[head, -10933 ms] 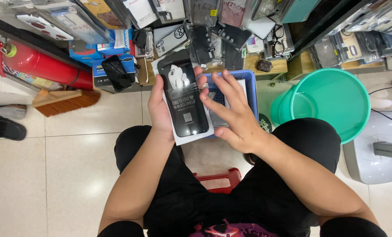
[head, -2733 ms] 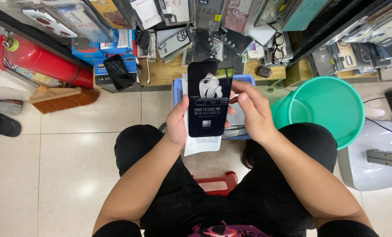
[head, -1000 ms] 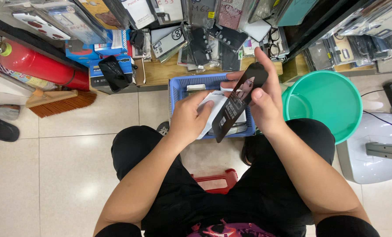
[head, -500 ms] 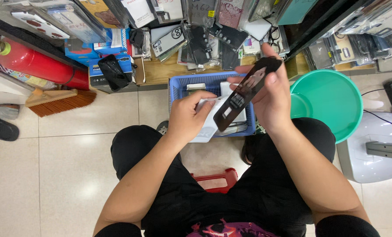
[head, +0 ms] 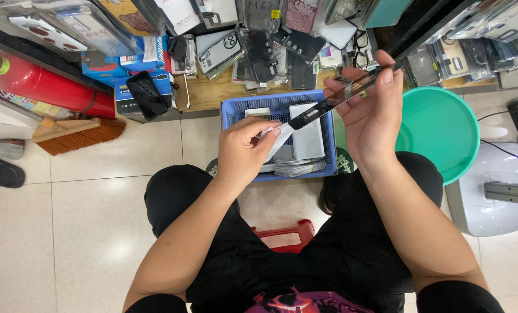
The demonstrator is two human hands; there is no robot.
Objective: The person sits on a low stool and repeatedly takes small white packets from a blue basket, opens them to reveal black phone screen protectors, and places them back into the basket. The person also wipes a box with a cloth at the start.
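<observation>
While the person sits on a low red stool [head: 282, 235] with knees apart, the right hand [head: 368, 113] is raised above the lap, palm turned inward, its fingers [head: 386, 72] and thumb pinching the upper end of a thin black package [head: 334, 99] seen edge-on. The left hand [head: 244, 148] sits lower and closer to the body, its grip pressed together on a white card [head: 277, 142] that sticks out of the package's lower end. Package and card hang in the air over a blue basket [head: 328, 152] that stands on the tiled floor [head: 79, 208] between the knees, holding more flat white packs. Just right of the basket stands a green bucket [head: 442, 124], partly covered by the right wrist. Beyond the basket, a low wooden shelf [head: 212, 95] carries many phone cases in clear sleeves. At the left lie a red fire extinguisher [head: 44, 84] and a brush [head: 76, 132]. The package is long, flat and glossy, slanting up to the right.
</observation>
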